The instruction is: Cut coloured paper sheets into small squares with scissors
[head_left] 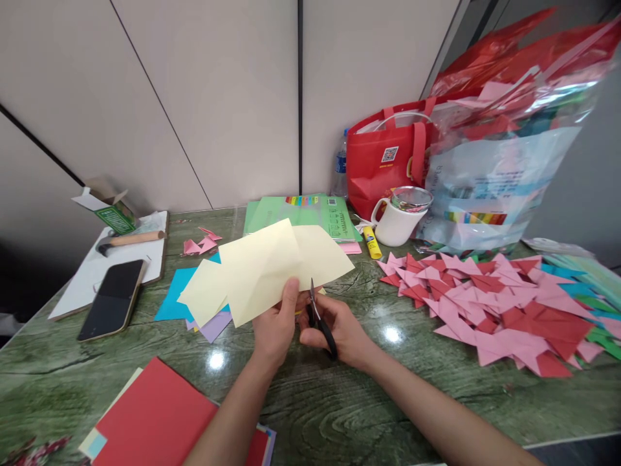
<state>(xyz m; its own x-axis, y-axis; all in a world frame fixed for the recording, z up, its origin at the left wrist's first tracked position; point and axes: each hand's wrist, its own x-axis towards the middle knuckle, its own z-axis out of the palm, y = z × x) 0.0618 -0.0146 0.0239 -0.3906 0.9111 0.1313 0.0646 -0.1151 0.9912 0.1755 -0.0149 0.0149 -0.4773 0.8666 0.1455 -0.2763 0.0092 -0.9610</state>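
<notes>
Near the middle of the head view, my left hand (pixel 277 327) pinches a pale yellow sheet of paper (pixel 264 272), thumb on top and fingers underneath. My right hand (pixel 339 327) grips a pair of black-handled scissors (pixel 321 327). The blades point away from me and stand at the sheet's lower right edge; whether they are closed on the paper I cannot tell. To the left, partly under the held sheet, lie a smaller pale yellow piece, a blue sheet (pixel 169 301) and a purple sheet (pixel 216 329).
Red and coloured sheets (pixel 155 414) lie at the front left. A phone (pixel 114 299) and a hammer (pixel 133 239) are at the left. Folded pink and red paper shapes (pixel 495 291) spread on the right. Behind stand a white mug (pixel 398 223), a glue stick (pixel 371 243) and a red bag (pixel 383 162).
</notes>
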